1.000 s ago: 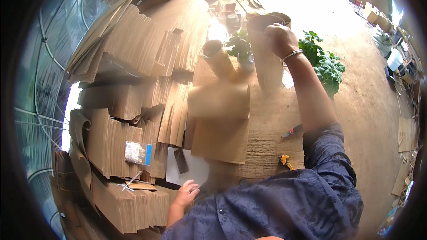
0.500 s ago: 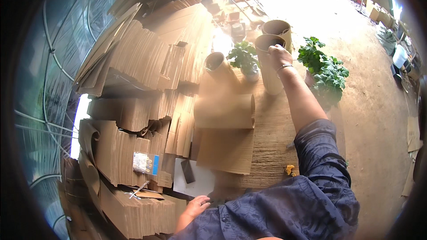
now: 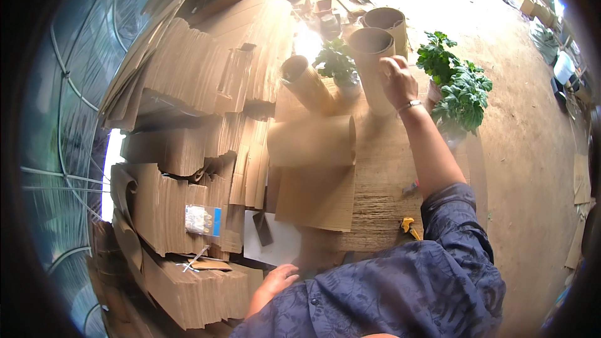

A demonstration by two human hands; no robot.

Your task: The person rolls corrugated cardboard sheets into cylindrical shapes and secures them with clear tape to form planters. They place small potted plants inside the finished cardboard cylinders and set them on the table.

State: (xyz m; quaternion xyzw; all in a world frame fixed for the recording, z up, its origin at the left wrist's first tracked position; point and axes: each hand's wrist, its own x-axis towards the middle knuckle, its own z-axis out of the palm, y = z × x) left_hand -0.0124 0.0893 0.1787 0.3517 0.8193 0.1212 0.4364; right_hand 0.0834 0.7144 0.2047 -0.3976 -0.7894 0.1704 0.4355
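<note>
My right hand (image 3: 399, 82) is beside the front upright cardboard tube (image 3: 374, 78), just below its rim. Its fingers are loosely bent and slightly apart, and nothing shows between them. Close behind stands another cardboard tube (image 3: 395, 20). To the left, a third tube (image 3: 307, 87) leans. A rolled cardboard sheet (image 3: 313, 141) lies nearer on its side, above a flat corrugated sheet (image 3: 316, 200). Low in the picture, my left hand (image 3: 280, 278) is open and empty next to my shirt, its fingers stretched toward a white board (image 3: 285, 238).
Tall stacks of flat cardboard (image 3: 181, 75) fill the left side. A leafy potted plant (image 3: 336, 62) stands among the tubes, and more leafy plants (image 3: 463, 91) stand right of my forearm. A yellow-handled tool (image 3: 410, 228) lies by my right sleeve. Plastic sheeting (image 3: 62, 138) borders the far left.
My right hand has come off the front tube's rim and drawn back toward me. My left hand stays by my shirt. The whole view has shifted slightly, uncovering more of the yellow-handled tool.
</note>
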